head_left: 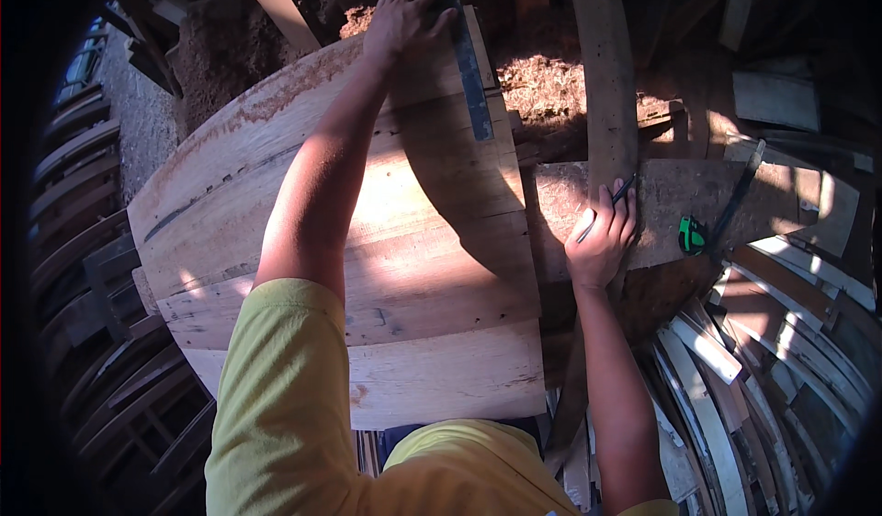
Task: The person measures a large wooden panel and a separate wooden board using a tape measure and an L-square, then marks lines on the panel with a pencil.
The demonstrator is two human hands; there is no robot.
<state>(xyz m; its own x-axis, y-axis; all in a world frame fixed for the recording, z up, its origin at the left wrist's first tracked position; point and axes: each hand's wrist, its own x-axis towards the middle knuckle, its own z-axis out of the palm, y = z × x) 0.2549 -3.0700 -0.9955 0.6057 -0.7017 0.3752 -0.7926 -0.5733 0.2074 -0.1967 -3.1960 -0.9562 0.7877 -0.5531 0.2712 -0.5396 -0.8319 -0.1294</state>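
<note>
A wide panel of joined wooden boards (441,369) lies in front of me, with a curved far-left edge and a straight right edge. At its far end my left hand (404,24) has its fingers curled over the edge and onto the top of a flat blue-grey metal straightedge (475,93). The straightedge lies near the panel's right edge; its upper end is partly hidden by my fingers. My right hand (599,240) is closed round a dark pencil (606,208) and rests on a long narrow plank (611,102) to the right of the panel.
On a brown board (661,199) at right sit a green and black tape measure (691,235) and a long dark tool with a blade (740,190). Stacked wood strips (707,415) fill the lower right; more timber (83,194) stands at left. Sawdust (542,84) lies beyond the panel.
</note>
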